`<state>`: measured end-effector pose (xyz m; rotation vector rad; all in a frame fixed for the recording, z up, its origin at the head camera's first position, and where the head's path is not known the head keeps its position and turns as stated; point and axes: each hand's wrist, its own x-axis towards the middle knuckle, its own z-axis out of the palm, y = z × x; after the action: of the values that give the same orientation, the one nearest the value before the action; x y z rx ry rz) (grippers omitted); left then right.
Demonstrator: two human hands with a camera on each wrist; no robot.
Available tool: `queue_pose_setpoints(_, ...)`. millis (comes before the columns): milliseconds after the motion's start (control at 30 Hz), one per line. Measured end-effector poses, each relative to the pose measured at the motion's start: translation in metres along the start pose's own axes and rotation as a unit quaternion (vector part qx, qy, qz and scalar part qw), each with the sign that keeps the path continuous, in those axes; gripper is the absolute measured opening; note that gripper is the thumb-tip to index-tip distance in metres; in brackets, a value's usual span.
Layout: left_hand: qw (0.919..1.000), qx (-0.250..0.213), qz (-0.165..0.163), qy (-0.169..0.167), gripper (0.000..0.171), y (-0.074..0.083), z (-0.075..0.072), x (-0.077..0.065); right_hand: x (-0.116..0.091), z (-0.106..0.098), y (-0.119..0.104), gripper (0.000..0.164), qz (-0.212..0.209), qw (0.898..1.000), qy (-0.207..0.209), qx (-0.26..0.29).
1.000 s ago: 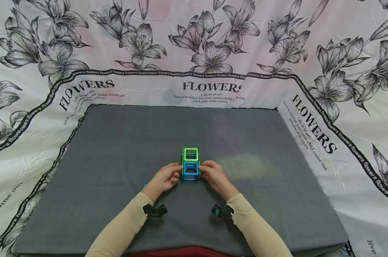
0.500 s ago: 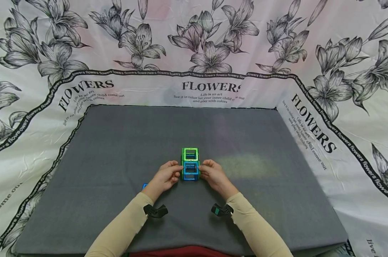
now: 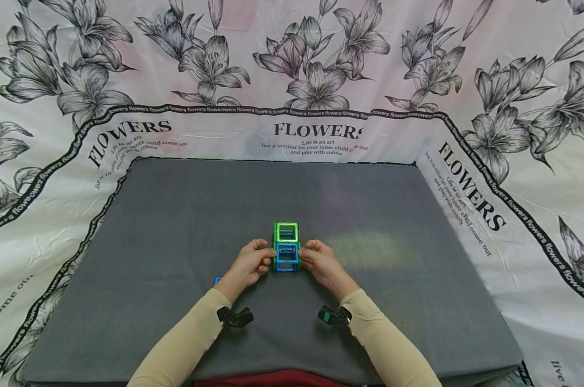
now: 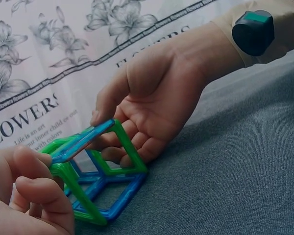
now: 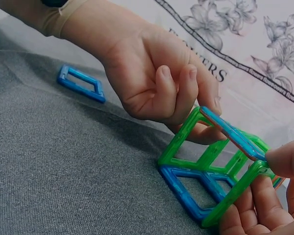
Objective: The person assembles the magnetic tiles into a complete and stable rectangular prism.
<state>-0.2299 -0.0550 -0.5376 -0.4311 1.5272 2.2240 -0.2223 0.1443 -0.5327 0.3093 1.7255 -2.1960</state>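
Observation:
In the head view a small open-framed structure of magnetic tiles stands mid-table, with a green square (image 3: 286, 224) at the back and a blue square tile (image 3: 287, 245) on top in front. My left hand (image 3: 246, 266) pinches its left side, and my right hand (image 3: 325, 264) pinches its right side. Seen from the left wrist, thumbs press at opposite ends of the blue top tile (image 4: 85, 142), while other fingers curl beside the upright green side tiles (image 4: 129, 147). Blue tiles form the base on the cloth. The fingers partly cover the structure's sides.
A single blue tile (image 5: 81, 91) lies flat on the grey cloth, mostly hidden behind my left wrist in the head view. Grey cloth (image 3: 176, 215) covers the table. White flower-printed fabric (image 3: 321, 121) surrounds its back and sides.
My left hand's knuckles have risen very slightly at the structure's left side. The tiles and my right hand look the same as before.

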Motion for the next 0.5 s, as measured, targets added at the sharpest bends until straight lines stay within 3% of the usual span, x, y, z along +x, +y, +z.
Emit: queue_pose_setpoints(500, 0.9997, 0.010, 0.024, -0.005, 0.030, -0.0003, 0.0022, -0.0019, -0.0011, 0.0005, -0.0043, 0.030, 0.019, 1.000, -0.006, 0.005)
